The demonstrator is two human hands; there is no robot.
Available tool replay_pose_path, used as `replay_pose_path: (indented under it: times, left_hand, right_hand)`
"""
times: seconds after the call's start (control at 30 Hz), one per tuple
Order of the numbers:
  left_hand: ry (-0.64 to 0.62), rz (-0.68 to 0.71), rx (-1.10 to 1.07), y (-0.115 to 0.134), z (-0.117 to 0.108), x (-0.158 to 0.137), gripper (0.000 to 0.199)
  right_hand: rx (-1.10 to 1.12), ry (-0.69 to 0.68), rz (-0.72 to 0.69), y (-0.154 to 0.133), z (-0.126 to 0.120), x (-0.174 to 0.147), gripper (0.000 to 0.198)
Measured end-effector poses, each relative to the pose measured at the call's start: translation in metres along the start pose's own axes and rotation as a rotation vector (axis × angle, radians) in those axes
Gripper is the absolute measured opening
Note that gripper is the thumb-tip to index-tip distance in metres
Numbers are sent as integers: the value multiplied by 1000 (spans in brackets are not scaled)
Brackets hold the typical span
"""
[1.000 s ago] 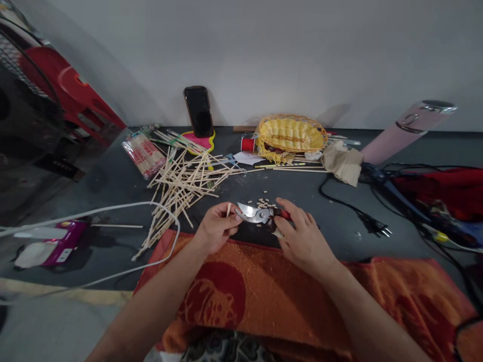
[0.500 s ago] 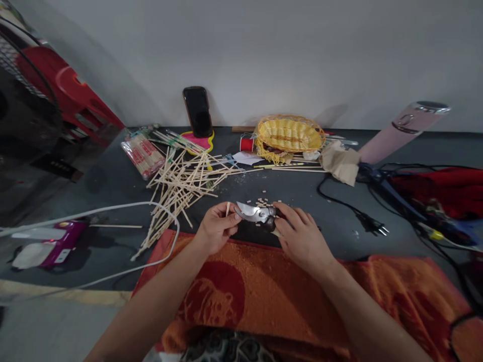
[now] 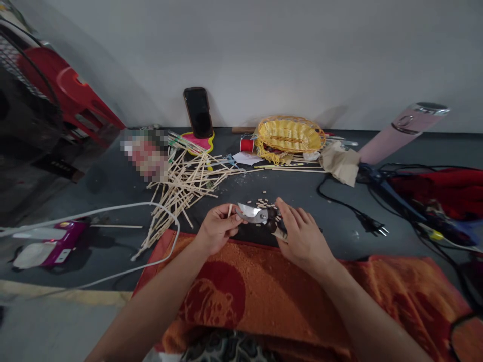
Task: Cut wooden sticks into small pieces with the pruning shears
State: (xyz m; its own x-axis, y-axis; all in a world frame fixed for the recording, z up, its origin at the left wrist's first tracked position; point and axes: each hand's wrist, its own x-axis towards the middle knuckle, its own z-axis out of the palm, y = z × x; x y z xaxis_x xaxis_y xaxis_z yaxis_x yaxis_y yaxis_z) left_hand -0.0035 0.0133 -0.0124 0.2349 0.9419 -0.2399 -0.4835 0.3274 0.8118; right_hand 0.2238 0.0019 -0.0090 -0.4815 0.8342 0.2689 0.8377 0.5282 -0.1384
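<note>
My left hand (image 3: pixel 219 227) is closed on a thin wooden stick (image 3: pixel 230 210), whose pale end sticks up between thumb and fingers. The tips of the pruning shears (image 3: pixel 259 215) lie against or just beside that thumb; I cannot tell whether they touch the stick. Around the shears' handles rests my right hand (image 3: pixel 300 235), with its fingers fairly straight and the palm side hidden. Small cut wooden pieces (image 3: pixel 264 202) are scattered on the dark table just behind the blades. To the left is a loose pile of long wooden sticks (image 3: pixel 184 178).
An orange towel (image 3: pixel 279 281) covers the near edge. Behind are a phone (image 3: pixel 198 111), a red thread spool (image 3: pixel 246 145) and a yellow basket (image 3: pixel 290 134). On the right lie a plug (image 3: pixel 372 223) and a pink flask (image 3: pixel 402 131); a white cable (image 3: pixel 175 223) loops at left.
My right hand's fingers have loosened and the shears' handles have spread apart. The blades have shifted slightly to the right. My left hand stays nearly in place with the stick.
</note>
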Motion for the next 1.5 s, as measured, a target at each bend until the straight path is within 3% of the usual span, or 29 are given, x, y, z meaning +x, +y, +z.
replay_pose_path:
  times: [0.57,0.73,0.83,0.93,1.07,1.3,1.5]
  left_hand:
    - [-6,8,77,-1,0,-1,25]
    - [-18,5,97,-2,-1,-1,26]
    - [-20,21,92,-2,-1,-1,25]
    - [-13,35,108,0,-1,-1,26]
    - [-12,45,119,0,-1,0,27]
    - [32,62,107,-1,-4,2,24]
    - [66,92,95,-4,-5,3,26]
  right_hand:
    - [-70,-43,-3,-5,-6,0,70]
    - [14,-52,-43,-3,-4,0,70]
    - [125,14,-17,0,1,0,60]
    - [229,94,71,5,5,-1,35]
    - [220,80,64,10,7,-2,19]
    - [135,11,-57,7,4,1,25]
    - [-6,31,-97,-3,2,-1,33]
